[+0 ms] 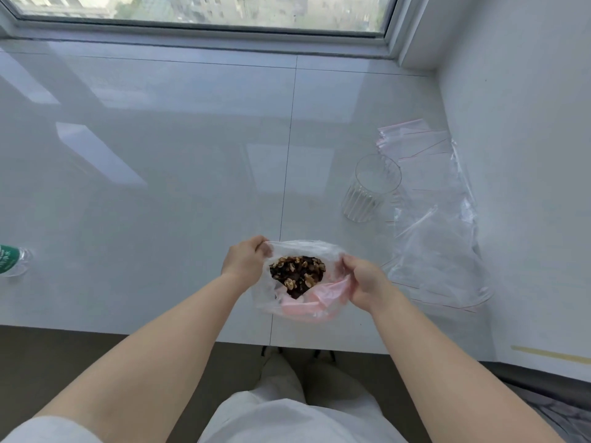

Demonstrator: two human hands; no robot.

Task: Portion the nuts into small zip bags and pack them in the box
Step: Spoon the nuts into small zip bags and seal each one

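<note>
At the near edge of the table [160, 174], the left hand [244, 263] and right hand [364, 281] are each pinching the rim of the nut bag [300, 279], spreading it. The film looks soft and slippery, so holding at the rim seems best.

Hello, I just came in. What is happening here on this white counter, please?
A person stands at a white counter and holds open a clear plastic bag of walnuts. The left hand and right hand each grip one side of its mouth. A clear ribbed glass and a pile of empty zip bags lie to the right, untouched. A water bottle lies at the left edge. No box is visible.
</note>
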